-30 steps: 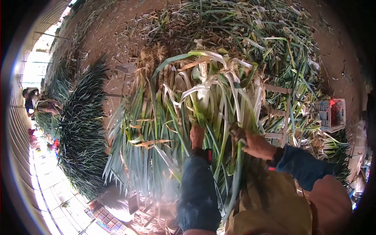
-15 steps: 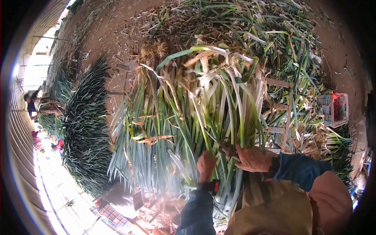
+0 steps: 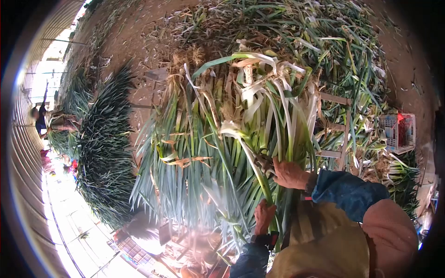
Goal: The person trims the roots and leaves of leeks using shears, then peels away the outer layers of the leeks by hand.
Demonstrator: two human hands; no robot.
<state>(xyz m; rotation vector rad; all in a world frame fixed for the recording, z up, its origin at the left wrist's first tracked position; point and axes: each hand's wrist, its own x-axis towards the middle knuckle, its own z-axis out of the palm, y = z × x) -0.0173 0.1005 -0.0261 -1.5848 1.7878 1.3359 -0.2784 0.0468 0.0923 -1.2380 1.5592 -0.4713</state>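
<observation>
My left hand [image 3: 264, 214] is closed around the green leaf part of a leek [image 3: 254, 166], whose white root end points up and away from me. Just above and to the right, my right hand [image 3: 291, 174] grips a small grey-brown tool [image 3: 264, 163] close beside that stalk; I cannot tell the tool's kind. Beneath both hands spreads a thick layer of leeks [image 3: 185, 134], roots at the far side and leaves toward me. Loose peeled outer leaves [image 3: 252, 95] lie across their white ends.
Trimmed leaves form a large heap [image 3: 287, 28] on the ground beyond. Dark green leeks [image 3: 104, 153] stand massed at left. A wooden frame [image 3: 345, 134] shows at right, near a plastic crate [image 3: 398, 132]. Another person [image 3: 41, 116] is at the far left.
My left hand has moved down and to the right, drawing the leek toward me past the tool. My right hand has shifted slightly up and left.
</observation>
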